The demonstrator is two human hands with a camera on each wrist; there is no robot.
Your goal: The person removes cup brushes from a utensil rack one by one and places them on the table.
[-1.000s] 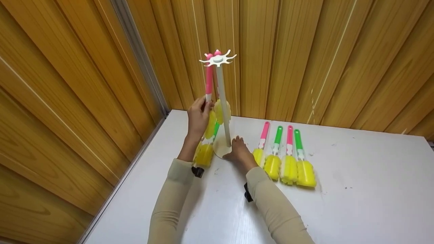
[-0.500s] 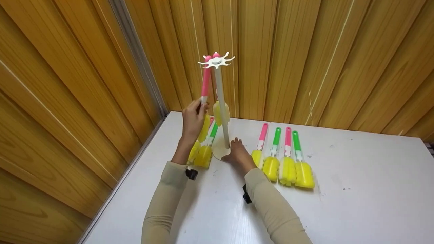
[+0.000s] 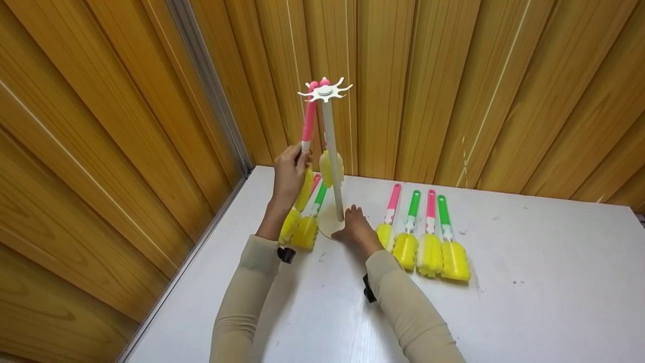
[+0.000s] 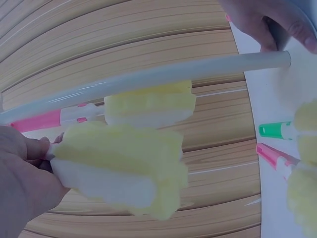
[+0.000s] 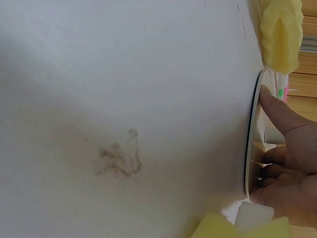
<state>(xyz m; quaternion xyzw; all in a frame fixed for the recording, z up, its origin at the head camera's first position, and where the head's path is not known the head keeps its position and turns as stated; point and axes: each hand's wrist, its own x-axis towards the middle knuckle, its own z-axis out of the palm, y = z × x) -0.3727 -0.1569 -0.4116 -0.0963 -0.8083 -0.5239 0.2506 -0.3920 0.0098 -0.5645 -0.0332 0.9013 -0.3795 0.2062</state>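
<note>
A white stand (image 3: 330, 151) rises from a round base (image 3: 326, 222) to a crown of curved hooks (image 3: 325, 92). My left hand (image 3: 289, 174) pinches a pink-handled sponge brush (image 3: 308, 121) at its white neck. The handle's top is at the crown's left side, the brush leaning slightly; whether its hole is over a hook is too small to tell. In the left wrist view its yellow and white sponge (image 4: 119, 168) hangs free below the fingers. Another sponge brush (image 4: 148, 106) hangs behind the pole. My right hand (image 3: 359, 229) presses on the base, thumb and fingers spread.
To the right, several sponge brushes (image 3: 430, 252) with pink and green handles lie in a row on the white table (image 3: 529, 302). Beside my left forearm lie a green-handled brush (image 3: 305, 232) and a pink-handled one (image 3: 288, 227). Wood-patterned walls (image 3: 403, 91) stand behind and left.
My left hand has shifted slightly left, swinging the brush's lower end away from the pole while its top stays at the crown. My right hand stays on the base.
</note>
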